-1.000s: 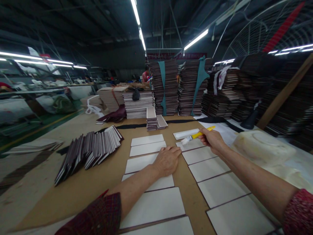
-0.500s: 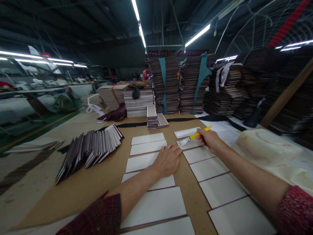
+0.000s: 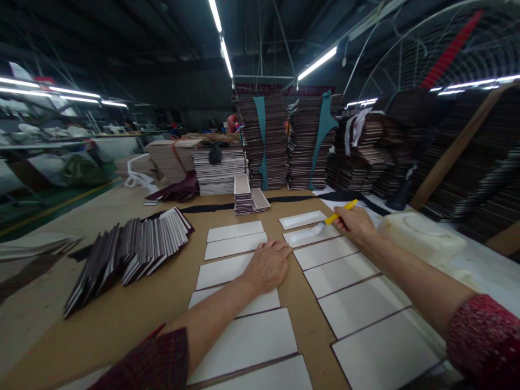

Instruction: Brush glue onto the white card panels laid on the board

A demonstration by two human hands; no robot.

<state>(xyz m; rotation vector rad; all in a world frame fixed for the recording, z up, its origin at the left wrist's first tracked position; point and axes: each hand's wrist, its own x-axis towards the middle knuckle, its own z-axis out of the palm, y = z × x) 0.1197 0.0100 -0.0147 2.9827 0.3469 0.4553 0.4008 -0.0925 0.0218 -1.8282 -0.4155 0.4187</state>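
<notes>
Head view: right hand [image 3: 354, 221] grips a brush [image 3: 341, 212], left hand [image 3: 268, 265] lies loosely open, seemingly empty; two panels [image 3: 303, 219] smeared, other panels [image 3: 340, 273] apparently bare.

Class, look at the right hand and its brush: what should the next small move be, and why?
Probably draw the brush a little right along the second-farthest panel in the right column: the right hand holds the bristles at that panel, where the white streak appears to stop near them, short of the panel's right end.

Brn tbl [image 3: 142, 327]: wht panels [image 3: 341, 275] in 2 rows, blk strip [image 3: 211, 207].
</notes>
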